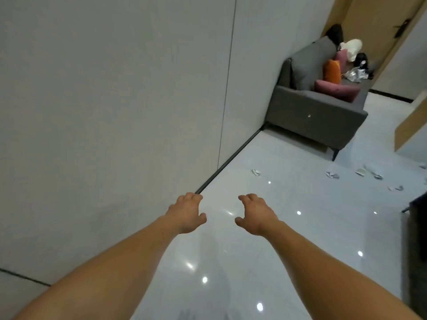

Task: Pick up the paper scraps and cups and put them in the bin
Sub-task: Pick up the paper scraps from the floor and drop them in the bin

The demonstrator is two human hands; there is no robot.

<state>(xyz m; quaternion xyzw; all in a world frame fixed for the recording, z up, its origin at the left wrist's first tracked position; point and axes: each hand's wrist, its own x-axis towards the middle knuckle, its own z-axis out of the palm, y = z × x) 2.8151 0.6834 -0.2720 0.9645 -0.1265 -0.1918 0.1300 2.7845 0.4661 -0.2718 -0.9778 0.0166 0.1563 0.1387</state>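
Paper scraps [332,175] lie scattered on the floor [300,239] well ahead and to the right, in front of the sofa's near end, with one stray piece [256,172] apart from the rest, nearer the wall [104,112]. They are small and blurred, so I cannot tell whether any of them is a cup. Both arms reach forward at about the same height. The left hand [187,212] and the right hand [255,214] hang palm-down side by side, a gap between them, fingers loosely curled, holding nothing and touching nothing. That posture reads as readiness rather than grasping. The litter is well out of reach, so the step in hand is likely the approach, and none of the visible scraps has yet been gathered. Neither hand favours a target, though the lone piece near the wall looks the closest. The floor is pale, glossy tile that mirrors ceiling lights as bright spots. Flat paper on so smooth a surface will probably need a fingernail pinch or a slide to lift. A dark skirting strip [231,162] runs along the foot of the plain grey wall to a grey sofa [316,112], which carries an orange cushion [332,71], a pink cushion [335,88] and assorted clutter. Beyond it stands a wooden door [381,31]. A dark object [417,227] is cut off at the right edge. It may be the bin, but I cannot tell.
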